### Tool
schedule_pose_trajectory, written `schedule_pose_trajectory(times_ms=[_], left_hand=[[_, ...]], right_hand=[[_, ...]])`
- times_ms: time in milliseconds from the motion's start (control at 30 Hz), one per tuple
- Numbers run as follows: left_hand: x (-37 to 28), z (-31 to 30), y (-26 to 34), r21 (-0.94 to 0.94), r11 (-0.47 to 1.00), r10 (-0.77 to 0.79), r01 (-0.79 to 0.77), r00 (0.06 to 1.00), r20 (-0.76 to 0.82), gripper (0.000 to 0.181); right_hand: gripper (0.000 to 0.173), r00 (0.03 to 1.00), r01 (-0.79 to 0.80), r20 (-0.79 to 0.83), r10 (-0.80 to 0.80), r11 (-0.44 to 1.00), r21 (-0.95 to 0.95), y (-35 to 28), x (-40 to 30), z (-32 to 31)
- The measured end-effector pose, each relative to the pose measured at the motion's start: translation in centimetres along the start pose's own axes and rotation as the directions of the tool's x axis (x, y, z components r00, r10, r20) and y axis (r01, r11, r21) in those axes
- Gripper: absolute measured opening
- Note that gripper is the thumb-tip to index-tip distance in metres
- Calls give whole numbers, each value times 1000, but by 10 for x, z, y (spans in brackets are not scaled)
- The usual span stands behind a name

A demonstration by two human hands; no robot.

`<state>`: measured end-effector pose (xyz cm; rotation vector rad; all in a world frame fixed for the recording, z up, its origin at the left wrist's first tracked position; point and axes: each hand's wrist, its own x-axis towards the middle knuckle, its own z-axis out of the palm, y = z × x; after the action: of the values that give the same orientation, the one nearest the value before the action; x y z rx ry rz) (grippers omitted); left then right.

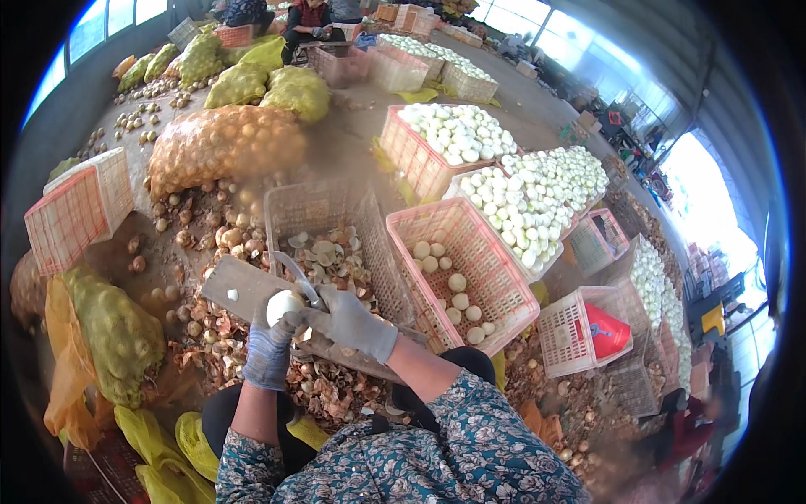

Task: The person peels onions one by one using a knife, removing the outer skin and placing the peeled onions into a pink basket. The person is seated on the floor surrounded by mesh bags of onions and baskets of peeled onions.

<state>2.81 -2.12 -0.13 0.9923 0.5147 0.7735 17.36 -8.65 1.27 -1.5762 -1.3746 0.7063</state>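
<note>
Both hands wear grey work gloves. In my left hand (272, 353) is a peeled white onion (284, 307), held above a wooden board (242, 291). My right hand (352, 322) grips a knife with a curved metal blade (296, 274); the blade rises beside the onion and its handle is mostly hidden by the fingers. A small pale onion scrap (233, 294) lies on the board. Beyond the hands stands a greyish plastic crate (384, 252) holding skins and trimmings. To its right, a pink plastic crate (403, 220) has several peeled onions (459, 299) in the bottom.
Heaped crates of peeled onions (522, 201) stand at the right. An orange mesh sack of onions (220, 148) lies ahead, a yellow-green sack (113, 334) at left. Loose skins (340, 390) cover the floor by my legs. A white crate (560, 340) holds a red bag (607, 331). People sit far back.
</note>
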Motion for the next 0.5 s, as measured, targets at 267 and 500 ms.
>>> schedule_pose_trajectory(times_ms=[267, 500], left_hand=[[-1, -14, 0, 208, 977, 49, -48, 999, 2, 68], [5, -15, -12, 405, 912, 87, -60, 995, -48, 63]], right_hand=[[37, 934, -239, 307, 182, 958, 160, -25, 12, -27], [30, 966, -165, 215, 144, 983, 82, -11, 16, -19]])
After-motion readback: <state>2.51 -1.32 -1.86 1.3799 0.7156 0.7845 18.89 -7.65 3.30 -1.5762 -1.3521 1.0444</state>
